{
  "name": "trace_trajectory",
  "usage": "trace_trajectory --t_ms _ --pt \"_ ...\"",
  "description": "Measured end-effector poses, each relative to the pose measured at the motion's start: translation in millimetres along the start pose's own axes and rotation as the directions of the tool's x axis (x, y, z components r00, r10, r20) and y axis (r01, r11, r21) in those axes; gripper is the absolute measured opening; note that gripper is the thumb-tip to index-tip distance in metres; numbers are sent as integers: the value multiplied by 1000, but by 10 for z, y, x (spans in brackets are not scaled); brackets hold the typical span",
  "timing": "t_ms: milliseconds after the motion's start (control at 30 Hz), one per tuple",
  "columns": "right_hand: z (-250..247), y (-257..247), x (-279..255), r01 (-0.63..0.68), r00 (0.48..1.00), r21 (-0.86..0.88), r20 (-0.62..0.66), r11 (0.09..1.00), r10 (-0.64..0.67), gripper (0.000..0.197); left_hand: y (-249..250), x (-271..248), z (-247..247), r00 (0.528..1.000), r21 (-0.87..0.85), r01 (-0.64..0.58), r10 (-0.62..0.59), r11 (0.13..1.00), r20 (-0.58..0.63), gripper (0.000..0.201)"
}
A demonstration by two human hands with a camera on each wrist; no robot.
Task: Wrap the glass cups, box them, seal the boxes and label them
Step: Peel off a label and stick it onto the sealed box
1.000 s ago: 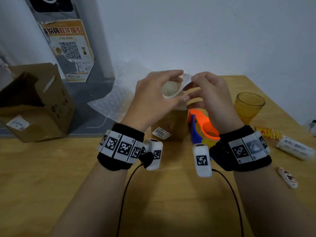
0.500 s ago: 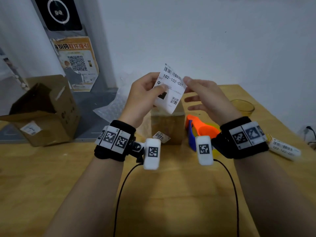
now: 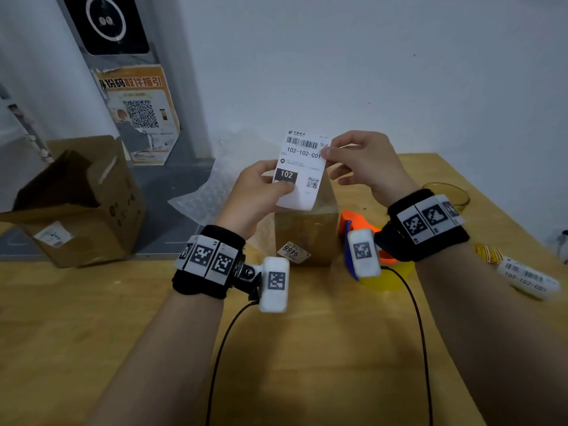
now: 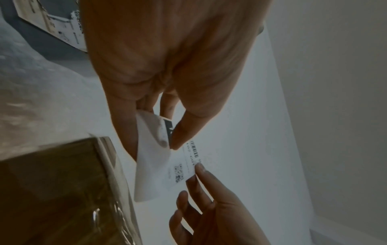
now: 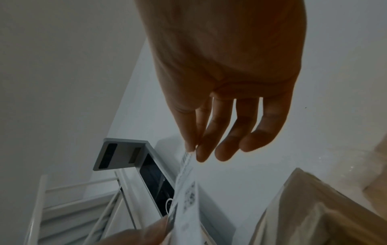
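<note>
Above the sealed box (image 3: 304, 235), at the middle of the head view, both hands hold one shipping label (image 3: 302, 170) upright in the air. The left hand (image 3: 261, 192) pinches the label's lower left part between thumb and fingers, the thumb lying just under the dark "102" block. The right hand (image 3: 365, 161) pinches the label's upper right edge between thumb and forefinger, its other fingers loosely spread. The label shows a barcode, "102-102-C01" and a QR code; its lower edge hangs in front of the box top.

The box stands on the tabletop (image 3: 92, 318), glossy with clear tape, a small sticker reading "9466" low on its near face. At 3 o'clock from it, just beside, lies an orange, blue and yellow tape dispenser (image 3: 362, 222), partly hidden by the right wrist. Farther toward 3 o'clock sits an amber glass cup (image 3: 458, 195), and toward 4 o'clock a roll of labels (image 3: 525, 278). At 10 o'clock lies bubble wrap (image 3: 209, 192), and at 9 o'clock an open cardboard box (image 3: 80, 204).
</note>
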State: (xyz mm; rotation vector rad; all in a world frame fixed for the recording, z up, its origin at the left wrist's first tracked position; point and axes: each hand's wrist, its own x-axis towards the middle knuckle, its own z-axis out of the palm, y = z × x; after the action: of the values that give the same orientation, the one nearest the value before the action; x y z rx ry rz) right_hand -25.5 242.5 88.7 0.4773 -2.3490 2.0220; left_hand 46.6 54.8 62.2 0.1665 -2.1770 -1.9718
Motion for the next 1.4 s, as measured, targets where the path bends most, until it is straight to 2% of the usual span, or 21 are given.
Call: trace_trajectory --t_ms 133,267,400,467,567,833,1200,1400 --pt "-16 88 233 -64 998 0 -13 998 64 12 -116 110 -24 998 16 47 -46 999 -32 35" --pt "-60 166 419 -148 988 -7 35 989 149 13 -179 196 -2 993 -29 58 -60 998 -105 33" --pt "-63 288 571 -241 969 -54 47 969 243 12 -187 235 35 985 -77 104 -114 992 -130 45" --pt "-53 370 636 -283 954 -107 68 953 291 12 -182 232 53 985 -28 117 -119 993 -125 46" --pt "-25 468 708 -313 938 -198 89 929 335 15 -158 227 74 987 39 128 -124 991 -100 34" --pt "34 521 848 -261 953 -321 67 911 297 21 -78 320 98 981 116 195 -192 974 -33 17" --pt "58 527 858 -269 947 -331 78 905 310 23 13 396 146 981 305 180 -194 935 16 12" --pt "38 529 830 -247 954 -312 88 918 287 22 19 403 131 981 314 173 -190 933 25 13"
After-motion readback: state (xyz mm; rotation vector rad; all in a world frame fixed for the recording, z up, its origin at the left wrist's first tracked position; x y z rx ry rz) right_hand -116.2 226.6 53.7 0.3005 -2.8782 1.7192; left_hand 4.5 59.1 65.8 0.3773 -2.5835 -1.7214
